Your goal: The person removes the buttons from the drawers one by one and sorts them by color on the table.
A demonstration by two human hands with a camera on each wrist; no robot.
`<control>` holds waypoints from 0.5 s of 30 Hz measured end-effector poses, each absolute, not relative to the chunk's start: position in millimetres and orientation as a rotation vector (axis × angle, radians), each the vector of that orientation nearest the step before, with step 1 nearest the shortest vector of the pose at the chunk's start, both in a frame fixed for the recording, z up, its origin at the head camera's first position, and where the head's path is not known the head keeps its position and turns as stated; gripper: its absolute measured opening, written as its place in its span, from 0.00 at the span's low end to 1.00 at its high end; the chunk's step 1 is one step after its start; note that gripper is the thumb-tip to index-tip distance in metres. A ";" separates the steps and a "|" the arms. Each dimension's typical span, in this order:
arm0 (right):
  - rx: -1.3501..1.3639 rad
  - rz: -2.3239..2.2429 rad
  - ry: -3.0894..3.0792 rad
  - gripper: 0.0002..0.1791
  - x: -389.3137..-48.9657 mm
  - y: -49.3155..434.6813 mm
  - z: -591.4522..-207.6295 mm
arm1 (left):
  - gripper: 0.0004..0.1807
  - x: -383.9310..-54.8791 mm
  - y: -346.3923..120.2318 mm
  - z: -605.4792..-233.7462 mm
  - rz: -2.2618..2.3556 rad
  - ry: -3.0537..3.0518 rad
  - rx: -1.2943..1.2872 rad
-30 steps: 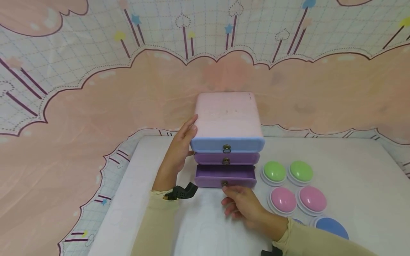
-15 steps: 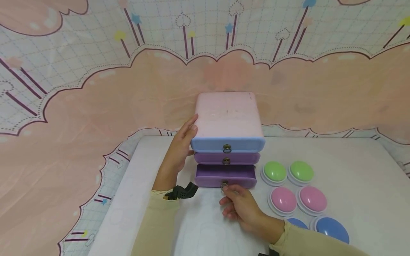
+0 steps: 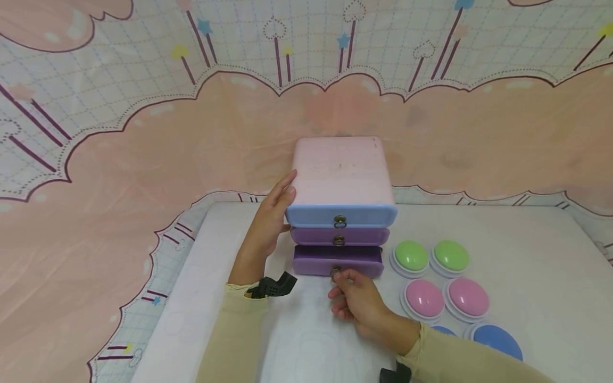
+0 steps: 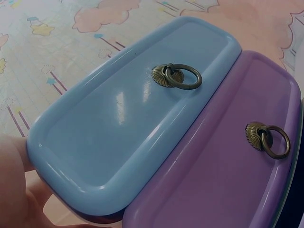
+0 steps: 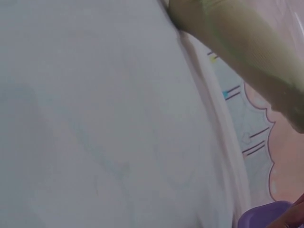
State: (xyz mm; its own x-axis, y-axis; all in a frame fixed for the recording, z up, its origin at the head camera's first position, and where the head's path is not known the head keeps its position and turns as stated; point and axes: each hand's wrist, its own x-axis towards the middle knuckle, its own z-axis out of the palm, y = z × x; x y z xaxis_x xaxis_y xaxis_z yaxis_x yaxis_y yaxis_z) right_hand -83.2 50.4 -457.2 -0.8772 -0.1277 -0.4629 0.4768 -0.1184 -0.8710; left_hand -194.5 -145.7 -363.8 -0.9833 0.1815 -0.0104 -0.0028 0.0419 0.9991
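Observation:
A small chest of drawers has a pink top, a blue top drawer and two purple drawers below. The bottom drawer stands partly pulled out, its visible inside dark purple. My left hand rests along the chest's left side, fingers extended against it; in the left wrist view part of that hand shows by the blue drawer front. With thumb and forefinger my right hand pinches the ring pull of the bottom drawer. The right wrist view shows mostly tabletop and a corner of purple drawer.
To the right of the chest lie several round domed push lights or buttons with white bases: green, pink and blue, partly behind the right sleeve. A patterned cloth hangs behind the white table.
The bottom drawer has slid a little inward, and my right hand has moved slightly with it at the ring. My left hand stays in place on the chest.

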 end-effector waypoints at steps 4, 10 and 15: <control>0.415 -2.048 1.769 0.12 -89.3 49.7 -455.1 | 0.27 -194.3 -145.3 -363.1 2.080 2.162 0.187; 0.426 -2.050 1.782 0.10 -95.6 48.5 -453.6 | 0.27 -194.7 -145.1 -363.1 2.082 2.162 0.182; 0.437 -2.056 1.795 0.10 -99.7 47.2 -453.5 | 0.26 -194.2 -144.7 -362.9 2.081 2.167 0.177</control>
